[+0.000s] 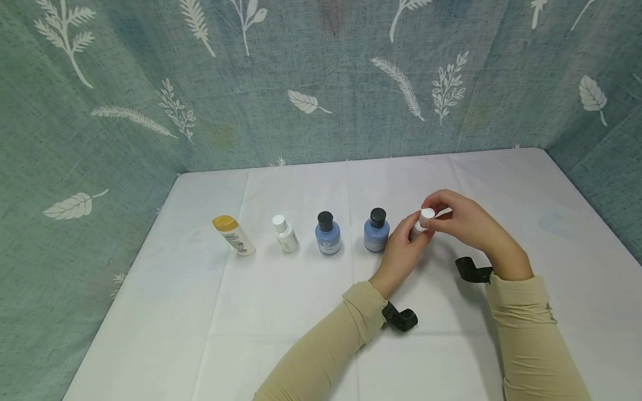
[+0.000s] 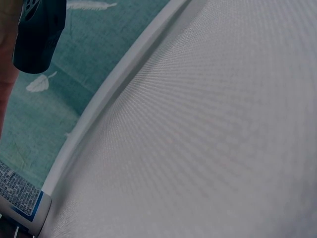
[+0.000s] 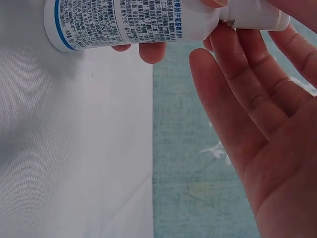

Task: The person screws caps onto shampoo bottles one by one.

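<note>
At the right of the group, my left hand [image 1: 403, 245] grips a small white bottle [image 3: 143, 22] round its body. The bottle carries dense blue print and a blue band near its base. My right hand [image 1: 466, 221] pinches the white cap [image 1: 427, 214] with thumb and fingers. In the right wrist view the cap [image 3: 252, 15] sits at the bottle's neck, with the right fingers [image 3: 230, 54] against it. Only the bottle's lower end [image 2: 37, 213] shows in the left wrist view. Just left of my left hand stands a blue bottle with a black cap [image 1: 377, 234].
Further left stand another black-capped blue bottle [image 1: 328, 236], a white-capped bottle [image 1: 286, 236] and a white bottle with a yellow cap [image 1: 236, 236]. All are on a white-covered table [image 1: 281, 306]. A green leaf-patterned curtain [image 1: 331, 72] hangs behind and at the sides.
</note>
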A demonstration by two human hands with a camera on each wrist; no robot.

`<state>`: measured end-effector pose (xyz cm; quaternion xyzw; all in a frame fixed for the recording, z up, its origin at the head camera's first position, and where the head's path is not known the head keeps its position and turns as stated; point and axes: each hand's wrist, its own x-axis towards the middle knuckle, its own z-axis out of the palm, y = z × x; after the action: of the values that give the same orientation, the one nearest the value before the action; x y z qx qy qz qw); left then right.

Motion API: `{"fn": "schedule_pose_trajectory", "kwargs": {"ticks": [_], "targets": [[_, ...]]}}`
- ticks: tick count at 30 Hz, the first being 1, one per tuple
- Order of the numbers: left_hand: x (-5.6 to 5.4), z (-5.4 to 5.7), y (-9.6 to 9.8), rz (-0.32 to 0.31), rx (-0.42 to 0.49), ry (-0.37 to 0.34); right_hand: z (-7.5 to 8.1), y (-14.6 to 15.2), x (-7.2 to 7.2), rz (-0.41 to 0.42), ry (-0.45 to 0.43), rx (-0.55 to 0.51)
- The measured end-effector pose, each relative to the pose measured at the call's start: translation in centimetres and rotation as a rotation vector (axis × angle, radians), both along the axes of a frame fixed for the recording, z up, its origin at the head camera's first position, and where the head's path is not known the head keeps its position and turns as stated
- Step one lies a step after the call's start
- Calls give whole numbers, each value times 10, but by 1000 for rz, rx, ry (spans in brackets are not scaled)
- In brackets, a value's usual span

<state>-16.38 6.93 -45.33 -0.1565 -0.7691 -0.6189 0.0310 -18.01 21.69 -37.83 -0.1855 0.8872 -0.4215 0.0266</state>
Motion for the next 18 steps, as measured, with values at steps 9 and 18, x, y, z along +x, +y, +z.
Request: {"fn": "schedule_pose_trajectory", "kwargs": {"ticks": [9, 18], "targets": [[0, 0, 1, 6, 14, -8, 2, 4, 1, 47, 11, -22], [0, 0, 0, 2, 10, -18, 1, 4, 1, 61, 54, -2]]}}
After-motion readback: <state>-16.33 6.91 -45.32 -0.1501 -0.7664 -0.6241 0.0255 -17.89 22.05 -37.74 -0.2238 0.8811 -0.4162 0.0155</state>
